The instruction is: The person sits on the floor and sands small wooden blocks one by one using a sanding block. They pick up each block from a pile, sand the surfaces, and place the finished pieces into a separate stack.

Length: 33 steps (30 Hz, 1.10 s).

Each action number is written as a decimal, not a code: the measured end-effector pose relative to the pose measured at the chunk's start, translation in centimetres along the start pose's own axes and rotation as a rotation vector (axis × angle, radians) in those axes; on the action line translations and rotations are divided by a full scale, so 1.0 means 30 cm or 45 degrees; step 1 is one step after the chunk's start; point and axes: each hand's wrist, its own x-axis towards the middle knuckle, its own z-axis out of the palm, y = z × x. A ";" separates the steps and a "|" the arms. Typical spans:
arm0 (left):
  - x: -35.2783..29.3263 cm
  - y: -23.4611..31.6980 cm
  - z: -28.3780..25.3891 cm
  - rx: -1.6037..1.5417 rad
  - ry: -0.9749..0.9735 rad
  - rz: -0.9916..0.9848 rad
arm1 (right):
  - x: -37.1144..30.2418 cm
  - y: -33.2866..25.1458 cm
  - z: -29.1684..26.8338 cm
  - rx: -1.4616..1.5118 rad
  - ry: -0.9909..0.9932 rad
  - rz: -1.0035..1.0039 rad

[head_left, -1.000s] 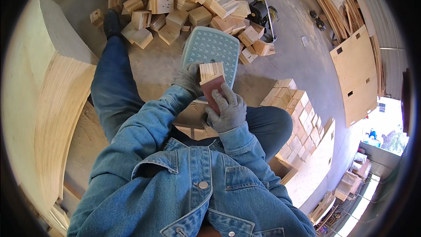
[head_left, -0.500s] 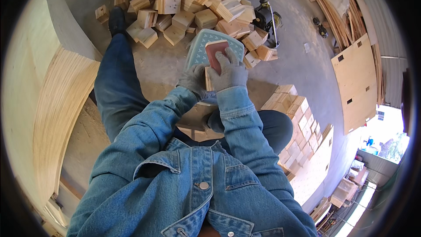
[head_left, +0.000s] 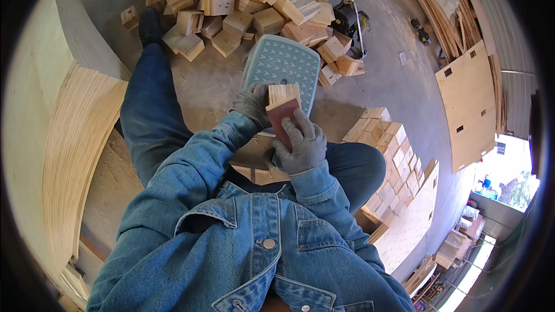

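Observation:
My left hand (head_left: 252, 104), in a grey glove, is closed round the left side of a pale layered wooden block (head_left: 284, 93). My right hand (head_left: 303, 143), gloved too, grips a reddish-brown sanding block (head_left: 281, 117), with fingers along its right side. The sanding block lies against the near part of the wooden block and hides some of it. Both are held over the near end of a light blue-green plastic stool (head_left: 286, 60) with a raised pattern on top. The fingertips of my left hand are partly hidden behind the wooden block.
Beyond the stool lies a loose heap of wooden blocks (head_left: 237, 23). A power saw (head_left: 350, 20) stands to its right. Neatly stacked blocks (head_left: 393, 156) are by my right knee. Tall plywood sheets (head_left: 81, 138) rise at left; a board with holes (head_left: 471, 107) lies at right.
My right hand has drawn the sanding block toward me, from the far end of the wooden block to its near part. My left hand stays on the wooden block, nearly unmoved.

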 end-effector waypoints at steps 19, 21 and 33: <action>-0.022 0.121 -0.093 0.138 0.112 -0.155 | 0.285 0.314 0.100 0.415 0.126 0.617; -0.012 0.176 -0.108 0.182 0.052 -0.225 | 0.186 0.348 0.109 0.450 0.067 0.769; -0.014 0.095 -0.035 -1.070 0.214 -0.467 | 0.158 0.319 0.203 0.284 0.064 0.599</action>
